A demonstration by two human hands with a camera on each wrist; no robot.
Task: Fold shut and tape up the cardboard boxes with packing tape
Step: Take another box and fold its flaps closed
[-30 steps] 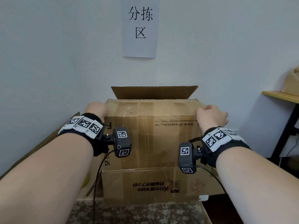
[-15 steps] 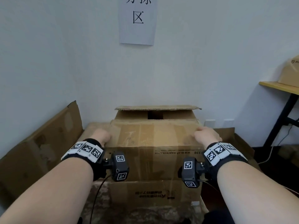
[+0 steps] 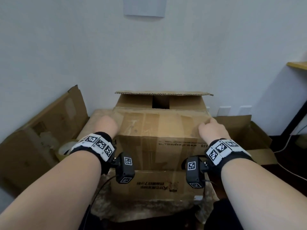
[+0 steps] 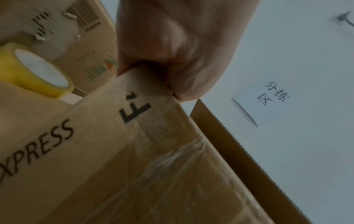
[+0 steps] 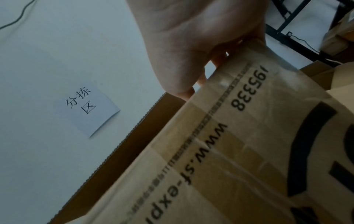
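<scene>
A brown SF Express cardboard box [image 3: 159, 151] stands in front of me on a patterned cloth. Its near flap [image 3: 162, 123] is folded over the opening; the far flap [image 3: 163, 93] hangs level above a dark gap. My left hand [image 3: 108, 126] grips the near flap's left corner, fingers curled over it in the left wrist view [image 4: 172, 53]. At the flap's right corner my right hand [image 3: 211, 130] holds on, fingers hooked over the edge [image 5: 191, 53]. A yellowish tape roll [image 3: 65, 149] lies left of the box, also in the left wrist view [image 4: 32, 71].
Flattened cardboard [image 3: 38, 133] leans on the left wall. Another open cardboard box [image 3: 249, 135] sits right of mine. A paper sign [image 3: 144, 6] hangs on the white wall. A black-legged table [image 3: 297, 65] and a white cable [image 3: 282, 146] are at far right.
The view has risen above the box, so box and hands sit lower. The far flap, upright before, now shows edge-on and level. Both hands stay at the near flap's corners.
</scene>
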